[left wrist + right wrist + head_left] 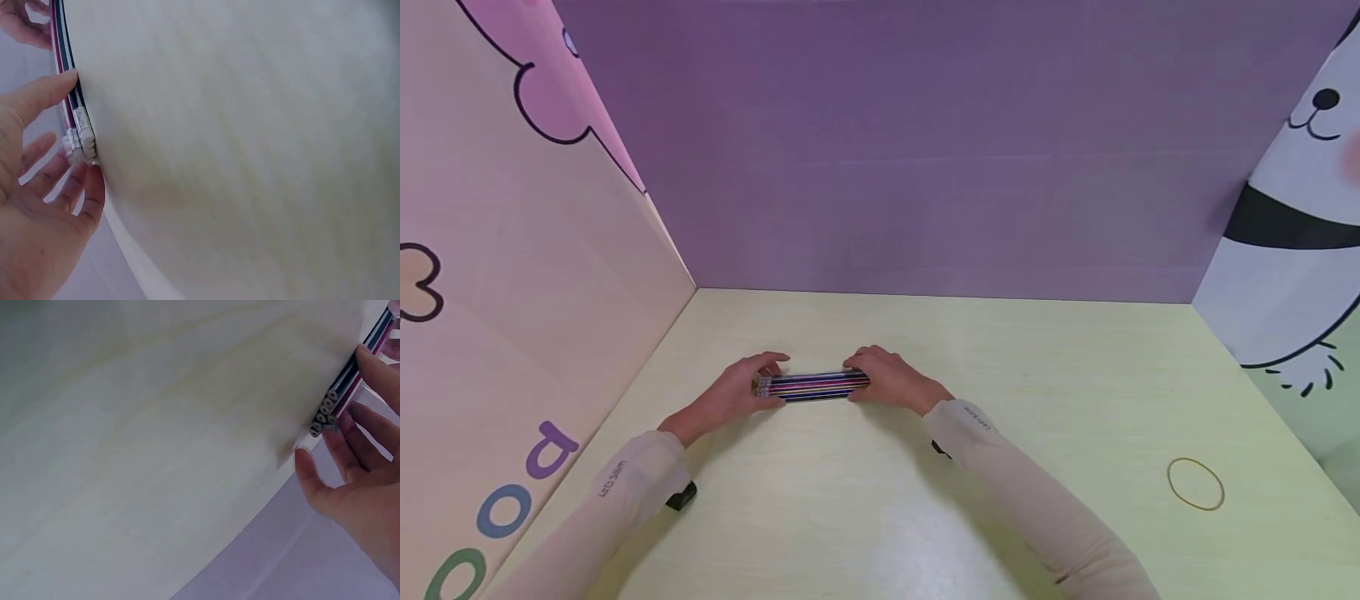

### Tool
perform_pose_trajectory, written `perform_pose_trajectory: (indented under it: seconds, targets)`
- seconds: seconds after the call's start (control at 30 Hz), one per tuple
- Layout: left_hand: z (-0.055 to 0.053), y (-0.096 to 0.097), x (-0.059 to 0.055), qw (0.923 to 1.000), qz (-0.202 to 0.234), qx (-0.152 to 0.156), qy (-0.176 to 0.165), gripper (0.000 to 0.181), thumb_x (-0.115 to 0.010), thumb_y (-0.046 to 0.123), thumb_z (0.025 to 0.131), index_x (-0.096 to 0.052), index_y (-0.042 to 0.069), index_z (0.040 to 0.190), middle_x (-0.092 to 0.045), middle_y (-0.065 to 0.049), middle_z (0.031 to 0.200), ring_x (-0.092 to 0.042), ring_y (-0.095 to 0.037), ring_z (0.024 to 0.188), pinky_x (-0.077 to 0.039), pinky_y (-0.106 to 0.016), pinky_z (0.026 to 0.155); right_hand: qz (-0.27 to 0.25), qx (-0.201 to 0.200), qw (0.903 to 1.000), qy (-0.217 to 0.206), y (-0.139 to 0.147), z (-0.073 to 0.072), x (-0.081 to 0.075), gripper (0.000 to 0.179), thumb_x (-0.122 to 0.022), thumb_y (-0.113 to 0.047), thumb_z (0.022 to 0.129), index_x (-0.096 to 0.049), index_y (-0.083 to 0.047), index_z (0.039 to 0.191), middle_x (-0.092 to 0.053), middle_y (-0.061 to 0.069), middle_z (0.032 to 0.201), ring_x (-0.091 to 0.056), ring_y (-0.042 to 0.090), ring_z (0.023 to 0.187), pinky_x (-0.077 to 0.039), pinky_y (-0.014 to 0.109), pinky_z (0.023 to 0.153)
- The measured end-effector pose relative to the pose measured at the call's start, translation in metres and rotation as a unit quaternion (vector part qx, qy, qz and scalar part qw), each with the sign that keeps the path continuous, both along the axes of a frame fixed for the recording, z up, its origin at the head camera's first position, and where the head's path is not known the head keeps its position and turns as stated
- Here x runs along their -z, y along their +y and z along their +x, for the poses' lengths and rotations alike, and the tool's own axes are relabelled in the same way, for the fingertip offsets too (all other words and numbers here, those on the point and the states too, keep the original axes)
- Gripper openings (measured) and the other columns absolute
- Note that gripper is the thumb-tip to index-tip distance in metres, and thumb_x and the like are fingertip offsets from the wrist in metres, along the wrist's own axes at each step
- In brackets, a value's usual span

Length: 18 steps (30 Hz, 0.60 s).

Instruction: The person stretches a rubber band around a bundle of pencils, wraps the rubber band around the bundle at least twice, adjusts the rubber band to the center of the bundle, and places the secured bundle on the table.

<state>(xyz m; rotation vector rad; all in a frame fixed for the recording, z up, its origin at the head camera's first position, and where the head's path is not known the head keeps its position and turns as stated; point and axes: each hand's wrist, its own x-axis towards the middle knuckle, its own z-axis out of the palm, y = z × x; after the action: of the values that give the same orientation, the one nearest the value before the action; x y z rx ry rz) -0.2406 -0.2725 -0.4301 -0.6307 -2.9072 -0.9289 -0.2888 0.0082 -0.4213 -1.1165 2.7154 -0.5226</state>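
Observation:
A bundle of striped pencils (820, 386) lies sideways at the middle left of the table, between the two hands. My left hand (737, 387) holds the eraser end, thumb on the near side and fingers curled around the far side. White erasers with silvery ferrules (80, 134) show beside its fingers in the left wrist view. At the other end, my right hand (895, 381) grips the bundle between thumb and fingers. Flat, unsharpened pencil ends (324, 412) stick out past that hand's thumb in the right wrist view. Whether the bundle touches the table is hard to tell.
A thin yellowish rubber band (1168, 477) lies on the pale wooden table (1037, 358) at the right. A purple panel (910, 150) stands along the back edge. Printed panels with cartoon figures rise at the left (550, 275) and right (1285, 292).

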Motion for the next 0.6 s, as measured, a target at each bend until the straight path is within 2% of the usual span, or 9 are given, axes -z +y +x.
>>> perform_pose_trajectory:
  seconds: [0.13,0.33,0.5,0.6]
  targets:
    - [0.001,0.003,-0.003,0.9998,0.002,0.0,-0.021,0.067,-0.082,0.001,0.078,-0.05,-0.003,0.137,-0.063,-0.016,0.111,-0.059,-0.029,0.098,-0.051,-0.046,0.088,0.002,-0.001,1.0,-0.008,-0.002,-0.003,-0.001,0.047,-0.076,-0.028,0.091,-0.062,-0.008,0.131,-0.061,0.004,0.123,-0.052,0.019,0.115,-0.044,0.038,0.103]
    - [0.002,0.007,-0.006,0.9993,-0.004,0.002,-0.036,0.07,-0.08,-0.001,0.074,-0.049,-0.002,0.137,-0.063,-0.015,0.108,-0.058,-0.027,0.098,-0.049,-0.046,0.09,0.006,-0.013,0.9998,-0.011,-0.007,-0.005,-0.006,0.038,-0.078,-0.024,0.088,-0.067,-0.005,0.119,-0.065,0.004,0.112,-0.054,0.018,0.104,-0.045,0.031,0.098]
    - [0.001,0.008,-0.006,0.9987,-0.011,0.018,-0.047,0.067,-0.079,-0.002,0.073,-0.051,-0.004,0.133,-0.061,-0.007,0.097,-0.054,-0.019,0.087,-0.049,-0.032,0.081,0.036,-0.008,0.9993,-0.009,-0.012,-0.005,-0.01,0.025,-0.079,-0.021,0.087,-0.068,-0.008,0.105,-0.065,-0.002,0.097,-0.054,0.015,0.088,-0.048,0.026,0.082]
    - [0.0,0.007,-0.005,0.9982,-0.011,0.032,-0.05,0.06,-0.076,-0.003,0.072,-0.055,-0.005,0.128,-0.058,-0.003,0.092,-0.052,-0.015,0.081,-0.047,-0.025,0.074,0.053,0.002,0.9985,-0.015,-0.014,-0.004,-0.011,0.021,-0.077,-0.021,0.087,-0.067,-0.01,0.101,-0.062,-0.004,0.092,-0.053,0.015,0.086,-0.046,0.025,0.076]
